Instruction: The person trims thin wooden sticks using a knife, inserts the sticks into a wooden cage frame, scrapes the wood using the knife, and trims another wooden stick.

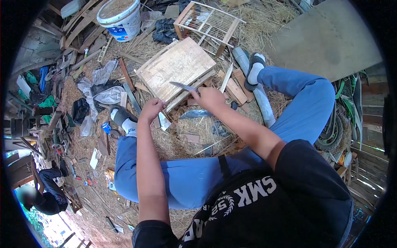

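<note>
My right hand (210, 98) is closed on a knife, its fingers wrapped round the handle. The knife's blade (182, 86) points left, over the near part of a low wooden block table (175, 66). Beside the table's near left corner, my left hand (153, 110) has its fingers curled together. Whatever it may pinch is too small to make out. Both hands are apart from each other, above the ground between my feet.
A slatted wooden cage (209, 25) lies beyond the table, with a white bucket (120, 20) to its left. A grey pipe (261, 99) runs beside my right foot. Wood scraps and straw litter the ground. Another person (47, 194) sits at the far left.
</note>
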Action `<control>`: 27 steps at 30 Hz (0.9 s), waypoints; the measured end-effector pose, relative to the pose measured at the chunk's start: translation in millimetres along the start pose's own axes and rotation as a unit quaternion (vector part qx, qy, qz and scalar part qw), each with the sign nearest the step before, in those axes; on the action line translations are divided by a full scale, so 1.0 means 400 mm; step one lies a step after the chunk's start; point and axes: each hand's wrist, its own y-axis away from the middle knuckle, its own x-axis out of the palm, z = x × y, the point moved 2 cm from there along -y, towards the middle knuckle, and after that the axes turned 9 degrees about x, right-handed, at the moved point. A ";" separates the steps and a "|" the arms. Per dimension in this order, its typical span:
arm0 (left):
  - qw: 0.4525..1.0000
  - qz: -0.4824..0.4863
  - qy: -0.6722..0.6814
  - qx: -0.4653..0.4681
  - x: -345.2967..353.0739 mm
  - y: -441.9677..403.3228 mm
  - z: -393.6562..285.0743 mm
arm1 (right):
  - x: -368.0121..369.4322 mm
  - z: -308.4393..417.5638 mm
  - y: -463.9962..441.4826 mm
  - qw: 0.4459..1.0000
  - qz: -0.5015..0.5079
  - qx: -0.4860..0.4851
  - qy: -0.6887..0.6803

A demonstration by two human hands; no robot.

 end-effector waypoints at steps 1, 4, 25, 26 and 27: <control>1.000 0.015 -0.001 -0.004 -0.006 0.002 0.005 | 0.001 -0.008 -0.017 0.998 -0.003 0.045 -0.036; 0.999 -0.011 0.040 0.017 0.005 -0.002 0.016 | -0.026 -0.012 -0.039 0.994 -0.051 0.085 -0.055; 0.997 -0.028 -0.042 0.056 0.002 0.027 -0.023 | -0.023 -0.029 -0.046 0.994 -0.029 0.068 -0.086; 0.997 -0.032 -0.031 0.061 0.000 0.030 -0.024 | -0.020 -0.023 -0.050 0.994 -0.029 0.065 -0.085; 0.997 -0.032 -0.032 0.061 0.001 0.030 -0.020 | -0.012 -0.016 -0.051 0.994 -0.025 0.074 -0.078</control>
